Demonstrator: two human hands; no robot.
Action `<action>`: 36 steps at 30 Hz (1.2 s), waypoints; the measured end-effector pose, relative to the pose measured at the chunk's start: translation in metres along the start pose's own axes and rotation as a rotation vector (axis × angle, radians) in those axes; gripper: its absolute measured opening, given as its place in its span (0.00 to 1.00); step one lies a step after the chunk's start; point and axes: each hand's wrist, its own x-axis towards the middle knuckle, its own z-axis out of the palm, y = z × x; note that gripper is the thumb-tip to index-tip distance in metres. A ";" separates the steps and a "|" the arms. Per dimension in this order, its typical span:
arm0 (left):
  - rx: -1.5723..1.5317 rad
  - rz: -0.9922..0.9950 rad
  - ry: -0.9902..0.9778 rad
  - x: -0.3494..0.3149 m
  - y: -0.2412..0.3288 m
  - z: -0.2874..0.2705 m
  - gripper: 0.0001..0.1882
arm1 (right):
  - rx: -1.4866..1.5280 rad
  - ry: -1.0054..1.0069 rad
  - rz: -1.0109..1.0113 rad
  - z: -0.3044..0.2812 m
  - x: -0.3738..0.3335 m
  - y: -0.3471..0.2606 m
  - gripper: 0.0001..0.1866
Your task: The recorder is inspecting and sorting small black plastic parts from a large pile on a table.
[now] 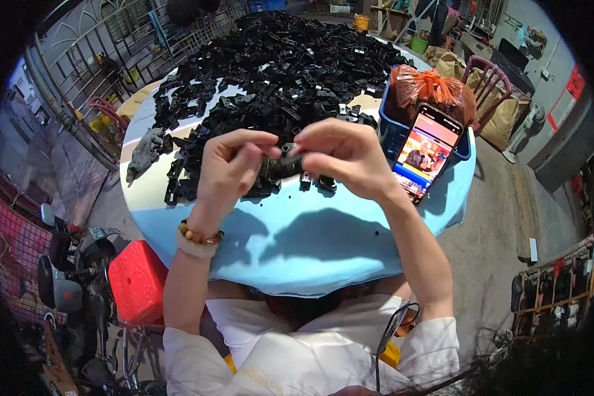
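Both my hands are raised over the near edge of a heap of black plastic parts [264, 59]. My right hand [350, 158] has its thumb and fingers closed around a small dark plastic part [290, 160], which is slightly blurred. Just left of it, my left hand [232, 165] is curled, its thumb smeared by motion; whatever may lie between its fingers is hidden. A beaded bracelet [199, 234] circles my left wrist. Several loose black parts lie below and behind my hands.
The round table wears a light blue cover [297, 257]. At the right, a lit phone [428, 153] leans on a blue bin [465, 146] holding an orange-red plastic bag [435, 89]. A grey object [145, 152] lies left. A red stool [137, 282] stands beside the table.
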 end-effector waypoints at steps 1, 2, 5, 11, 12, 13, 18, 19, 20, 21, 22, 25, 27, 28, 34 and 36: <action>0.000 0.001 0.001 0.002 -0.001 0.000 0.13 | -0.030 -0.099 0.023 -0.001 -0.005 -0.008 0.16; -0.169 -0.067 0.096 0.004 -0.002 0.000 0.15 | -0.056 -0.240 -0.025 -0.002 -0.009 -0.007 0.15; -0.296 -0.108 0.123 0.009 -0.005 -0.009 0.16 | -0.129 -0.697 -0.021 0.015 -0.016 -0.019 0.14; -0.316 -0.104 0.231 0.016 -0.014 -0.007 0.21 | -0.237 -0.643 0.001 0.020 -0.019 -0.007 0.15; -0.290 -0.086 0.232 0.016 -0.015 -0.008 0.21 | -0.278 -0.527 -0.009 0.013 -0.015 -0.004 0.13; -0.264 -0.065 0.231 0.016 -0.015 -0.008 0.22 | -0.341 -0.346 -0.066 0.006 -0.013 -0.003 0.11; -0.177 -0.045 0.184 0.015 -0.013 -0.002 0.18 | -0.375 0.233 -0.123 -0.012 -0.006 0.003 0.10; -0.198 -0.020 0.165 0.015 -0.012 -0.003 0.18 | -0.583 0.315 -0.157 -0.015 -0.005 0.004 0.10; -0.219 0.004 0.145 0.014 -0.012 -0.004 0.17 | -0.791 0.396 -0.191 -0.016 -0.006 0.004 0.11; -0.227 0.005 0.142 0.014 -0.012 -0.005 0.17 | -0.799 0.397 -0.188 -0.015 -0.006 0.003 0.11; -0.208 -0.016 0.163 0.014 -0.012 -0.007 0.17 | -0.864 0.436 -0.228 -0.013 -0.006 0.003 0.10; -0.196 -0.009 0.177 0.014 -0.014 -0.006 0.17 | -1.000 0.473 -0.291 -0.013 -0.007 -0.002 0.08; -0.217 0.002 0.215 0.016 -0.016 -0.006 0.18 | -1.140 0.463 -0.316 -0.018 -0.007 0.001 0.06; -0.248 0.020 0.224 0.018 -0.018 -0.010 0.17 | -1.182 0.429 -0.306 -0.019 -0.006 0.005 0.06; -0.294 0.054 0.292 0.016 -0.015 -0.011 0.16 | -1.397 0.187 -0.028 -0.009 -0.010 0.015 0.15; -0.224 0.050 0.334 0.016 -0.015 -0.010 0.16 | -1.436 0.182 -0.117 -0.012 -0.006 0.022 0.24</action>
